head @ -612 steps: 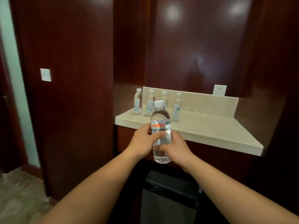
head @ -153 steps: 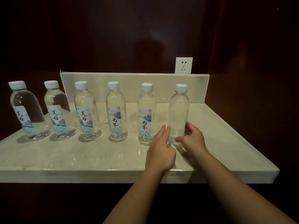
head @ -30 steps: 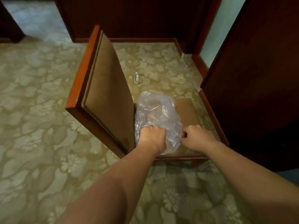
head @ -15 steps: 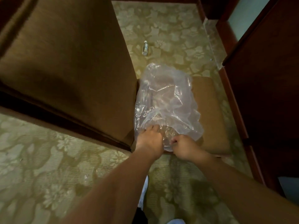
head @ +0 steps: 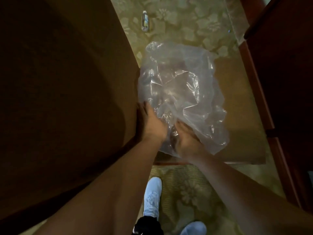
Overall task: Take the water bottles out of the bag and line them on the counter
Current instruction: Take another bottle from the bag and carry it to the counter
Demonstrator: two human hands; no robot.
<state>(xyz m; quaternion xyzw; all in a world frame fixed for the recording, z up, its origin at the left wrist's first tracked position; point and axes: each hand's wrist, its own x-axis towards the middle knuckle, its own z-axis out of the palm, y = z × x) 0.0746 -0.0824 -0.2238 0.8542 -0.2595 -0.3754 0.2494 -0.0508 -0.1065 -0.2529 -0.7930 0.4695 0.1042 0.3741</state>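
Note:
A crumpled clear plastic bag (head: 183, 92) lies on the brown seat of a chair (head: 240, 119). I cannot make out any bottle through the plastic. My left hand (head: 151, 123) lies at the bag's near left edge, fingers stretched forward against the plastic. At the bag's near opening is my right hand (head: 185, 140), its fingers reaching under the plastic and hidden by it. One small water bottle (head: 145, 21) lies on its side on the carpet beyond the chair. The counter is out of view.
The chair's tall padded back (head: 64, 92) fills the left side, close to my left arm. Dark wooden panelling (head: 284, 65) runs along the right. Patterned carpet (head: 189, 22) lies beyond, and my pale shoes (head: 152, 197) stand in front of the chair.
I have leaned closer over the chair, so the bag looks bigger. My left hand has loosened from a grip to stretched fingers, and my right hand has pushed in under the bag's edge.

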